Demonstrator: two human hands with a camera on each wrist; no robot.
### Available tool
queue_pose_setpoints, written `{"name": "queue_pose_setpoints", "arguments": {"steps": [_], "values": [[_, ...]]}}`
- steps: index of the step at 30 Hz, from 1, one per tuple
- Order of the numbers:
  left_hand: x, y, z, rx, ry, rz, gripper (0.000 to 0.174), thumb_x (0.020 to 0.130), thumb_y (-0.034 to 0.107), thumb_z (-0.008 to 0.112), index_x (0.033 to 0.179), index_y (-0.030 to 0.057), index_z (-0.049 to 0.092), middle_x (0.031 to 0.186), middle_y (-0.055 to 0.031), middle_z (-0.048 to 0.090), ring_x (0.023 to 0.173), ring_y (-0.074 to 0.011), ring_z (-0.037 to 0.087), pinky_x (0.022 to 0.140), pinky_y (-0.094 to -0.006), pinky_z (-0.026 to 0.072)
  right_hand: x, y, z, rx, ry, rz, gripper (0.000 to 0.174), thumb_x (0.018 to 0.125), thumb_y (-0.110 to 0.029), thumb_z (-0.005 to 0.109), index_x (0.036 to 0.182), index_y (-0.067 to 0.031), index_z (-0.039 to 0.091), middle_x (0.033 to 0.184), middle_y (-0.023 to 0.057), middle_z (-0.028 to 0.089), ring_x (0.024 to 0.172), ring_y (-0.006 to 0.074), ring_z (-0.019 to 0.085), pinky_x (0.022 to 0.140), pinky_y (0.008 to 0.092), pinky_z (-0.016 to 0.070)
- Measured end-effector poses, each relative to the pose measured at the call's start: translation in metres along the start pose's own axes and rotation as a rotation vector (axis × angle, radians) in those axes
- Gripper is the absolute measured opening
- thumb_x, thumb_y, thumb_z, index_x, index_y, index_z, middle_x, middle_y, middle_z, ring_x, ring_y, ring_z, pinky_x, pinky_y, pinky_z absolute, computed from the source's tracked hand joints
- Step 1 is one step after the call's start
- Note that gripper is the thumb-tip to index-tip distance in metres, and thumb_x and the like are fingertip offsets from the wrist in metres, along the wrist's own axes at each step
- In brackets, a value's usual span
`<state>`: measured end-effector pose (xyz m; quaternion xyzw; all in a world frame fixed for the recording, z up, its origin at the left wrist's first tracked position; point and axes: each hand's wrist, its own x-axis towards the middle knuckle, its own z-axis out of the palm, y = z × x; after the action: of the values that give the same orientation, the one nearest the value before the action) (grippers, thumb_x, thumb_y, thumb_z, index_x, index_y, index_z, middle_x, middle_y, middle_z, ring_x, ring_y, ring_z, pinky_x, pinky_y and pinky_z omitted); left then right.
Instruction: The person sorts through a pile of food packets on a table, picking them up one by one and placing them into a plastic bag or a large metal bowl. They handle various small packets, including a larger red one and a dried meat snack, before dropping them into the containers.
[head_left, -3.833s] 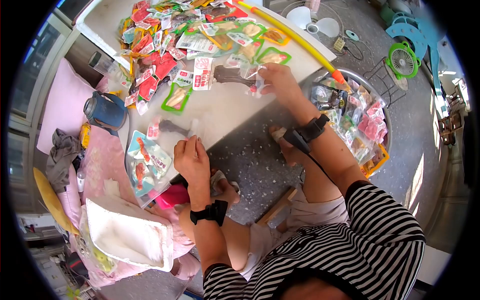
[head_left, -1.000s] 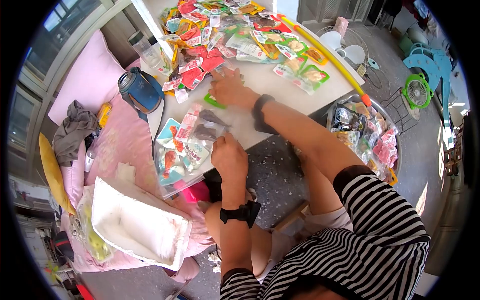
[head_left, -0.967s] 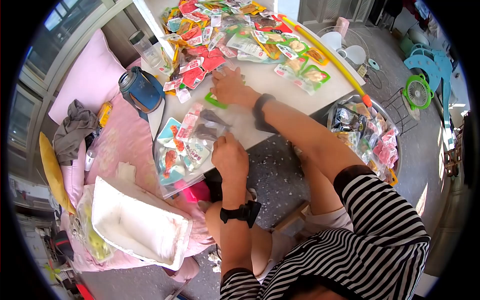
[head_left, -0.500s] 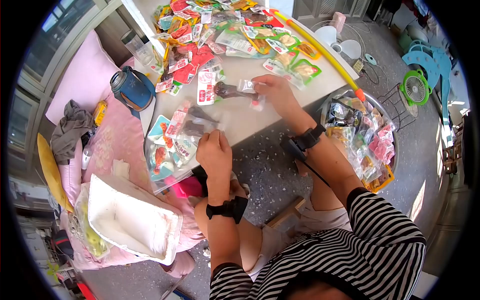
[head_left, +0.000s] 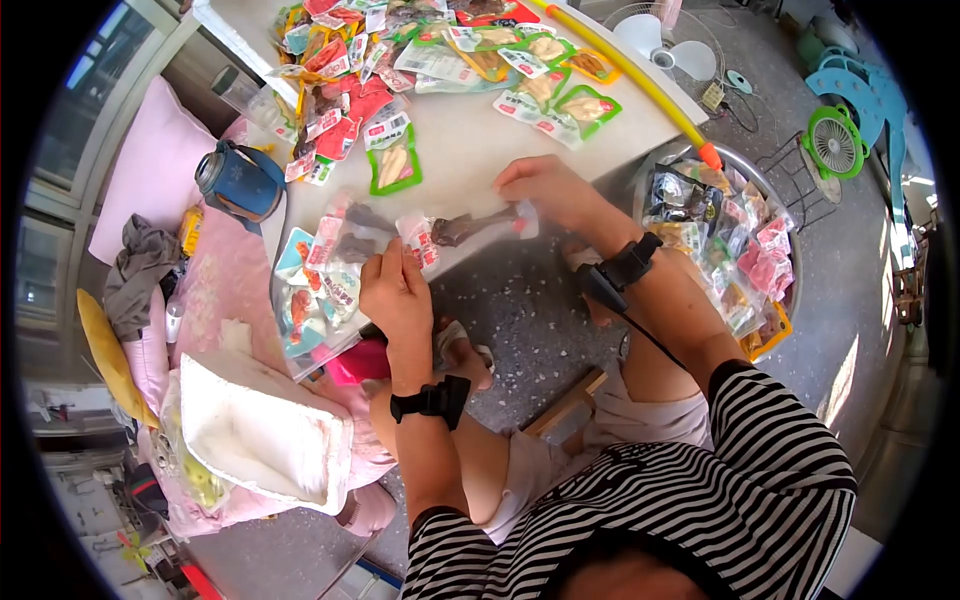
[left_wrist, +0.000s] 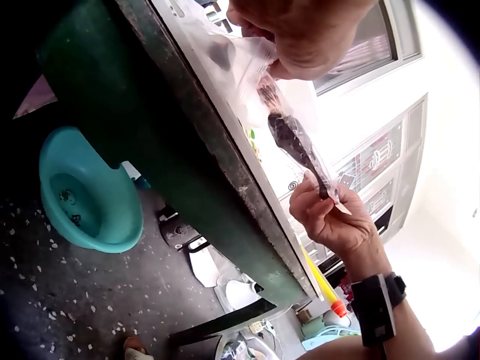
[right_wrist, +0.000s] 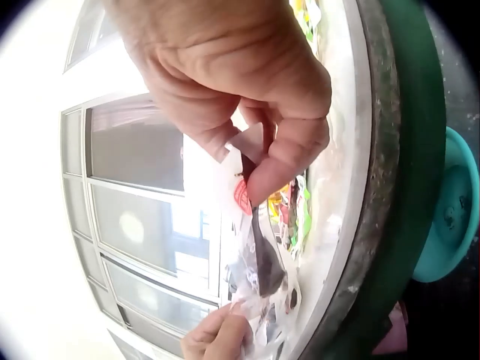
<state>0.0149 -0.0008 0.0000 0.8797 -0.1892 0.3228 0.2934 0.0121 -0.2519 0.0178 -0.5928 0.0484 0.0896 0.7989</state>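
Note:
My right hand [head_left: 550,192] pinches one end of a clear packet [head_left: 460,229] of dark, drumstick-shaped meat with a red-and-white label. The packet's labelled end lies right by my left hand [head_left: 397,290], at the mouth of a clear plastic bag [right_wrist: 262,341]. The left fingers pinch the edge of this bag. Through its film show blue-and-white packets [head_left: 300,308] with reddish pieces and another dark meat packet [head_left: 355,248]. In the left wrist view, the dark meat [left_wrist: 294,141] stretches between both hands over the table edge.
Several colourful food packets [head_left: 340,85] are heaped at the table's back. One green-edged packet [head_left: 393,168] lies nearer. A yellow tube [head_left: 630,80] runs along the right edge. A metal basin [head_left: 790,215] of packets stands right, a blue flask [head_left: 240,180] and a white foam box [head_left: 270,430] left.
A second ago my right hand was flat over the table near the green-edged packet. It then lifted the dark meat packet and has brought it down and left to the bag's mouth.

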Motion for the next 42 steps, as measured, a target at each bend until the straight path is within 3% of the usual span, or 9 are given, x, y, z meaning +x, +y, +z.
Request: {"name": "queue_pose_setpoints", "arguments": {"steps": [8, 13, 16, 19, 22, 25, 31, 34, 42], "values": [[0.001, 0.006, 0.003, 0.065, 0.048, 0.089, 0.019, 0.080, 0.002, 0.062, 0.098, -0.0005, 0.067, 0.071, -0.0146, 0.056, 0.065, -0.0331, 0.055, 0.057, -0.0416, 0.0450, 0.007, 0.035, 0.068, 0.121, 0.159, -0.147, 0.012, 0.083, -0.007, 0.062, 0.091, 0.0014, 0.064, 0.078, 0.0039, 0.063, 0.065, 0.0106, 0.059, 0.056, 0.0234, 0.0484], [-0.001, 0.004, 0.006, 0.043, 0.048, 0.081, 0.021, 0.079, 0.004, 0.062, 0.099, 0.0008, 0.065, 0.073, -0.0136, 0.056, 0.069, -0.0333, 0.055, 0.059, -0.0435, 0.0452, 0.020, 0.053, 0.099, 0.383, 0.124, -0.090, 0.035, 0.086, -0.014, 0.066, 0.114, 0.0028, 0.054, 0.104, 0.0102, 0.060, 0.089, 0.0162, 0.060, 0.075, 0.0293, 0.0509], [-0.001, 0.001, 0.006, 0.015, 0.038, 0.058, 0.021, 0.079, 0.004, 0.062, 0.100, 0.0010, 0.065, 0.074, -0.0138, 0.056, 0.070, -0.0337, 0.056, 0.060, -0.0436, 0.0453, 0.022, 0.060, 0.104, 0.300, 0.037, -0.207, 0.042, 0.085, -0.011, 0.066, 0.121, 0.0038, 0.049, 0.105, 0.0116, 0.060, 0.092, 0.0181, 0.061, 0.081, 0.0313, 0.0515], [0.001, -0.001, 0.004, -0.031, 0.028, 0.018, 0.020, 0.079, 0.004, 0.062, 0.099, 0.0013, 0.066, 0.074, -0.0136, 0.056, 0.070, -0.0335, 0.056, 0.060, -0.0436, 0.0457, 0.022, 0.062, 0.095, 0.246, -0.045, -0.211, 0.043, 0.085, -0.012, 0.068, 0.119, 0.0032, 0.047, 0.100, 0.0112, 0.060, 0.087, 0.0141, 0.062, 0.070, 0.0275, 0.0528], [-0.001, -0.002, 0.004, -0.052, 0.020, -0.012, 0.020, 0.079, 0.005, 0.062, 0.099, 0.0017, 0.066, 0.075, -0.0134, 0.057, 0.071, -0.0331, 0.057, 0.061, -0.0434, 0.0460, 0.004, 0.047, 0.085, 0.078, 0.060, -0.079, 0.037, 0.085, -0.012, 0.066, 0.113, 0.0052, 0.050, 0.091, 0.0127, 0.061, 0.078, 0.0155, 0.065, 0.064, 0.0275, 0.0554], [-0.002, -0.001, 0.005, -0.059, 0.020, -0.026, 0.020, 0.079, 0.005, 0.062, 0.098, 0.0017, 0.066, 0.075, -0.0131, 0.057, 0.071, -0.0328, 0.057, 0.061, -0.0431, 0.0463, -0.002, 0.027, 0.076, -0.035, -0.110, 0.176, 0.027, 0.087, -0.016, 0.064, 0.103, 0.0044, 0.056, 0.079, 0.0113, 0.062, 0.064, 0.0163, 0.065, 0.055, 0.0264, 0.0558], [-0.003, 0.002, 0.002, -0.029, -0.029, 0.032, 0.021, 0.079, 0.004, 0.061, 0.099, 0.0010, 0.066, 0.081, -0.0140, 0.059, 0.074, -0.0334, 0.058, 0.062, -0.0427, 0.0473, 0.019, 0.053, 0.104, 0.072, -0.076, 0.039, 0.021, 0.092, -0.015, 0.055, 0.081, 0.0017, 0.061, 0.066, 0.0079, 0.060, 0.050, 0.0135, 0.056, 0.042, 0.0236, 0.0467], [-0.002, 0.002, 0.002, -0.055, -0.020, 0.114, 0.022, 0.079, 0.003, 0.060, 0.099, 0.0005, 0.066, 0.079, -0.0144, 0.059, 0.072, -0.0329, 0.058, 0.061, -0.0415, 0.0468, 0.026, 0.065, 0.121, 0.075, 0.089, -0.017, 0.022, 0.091, -0.011, 0.050, 0.076, 0.0007, 0.061, 0.061, 0.0059, 0.057, 0.047, 0.0122, 0.053, 0.039, 0.0240, 0.0427], [0.001, 0.001, -0.003, -0.126, -0.025, 0.045, 0.020, 0.078, 0.000, 0.060, 0.097, 0.0003, 0.067, 0.074, -0.0140, 0.057, 0.066, -0.0306, 0.057, 0.058, -0.0382, 0.0456, 0.026, 0.040, 0.109, -0.226, -0.070, 0.043, 0.021, 0.088, -0.010, 0.051, 0.073, 0.0015, 0.061, 0.061, 0.0069, 0.059, 0.047, 0.0116, 0.055, 0.039, 0.0241, 0.0424]]}}
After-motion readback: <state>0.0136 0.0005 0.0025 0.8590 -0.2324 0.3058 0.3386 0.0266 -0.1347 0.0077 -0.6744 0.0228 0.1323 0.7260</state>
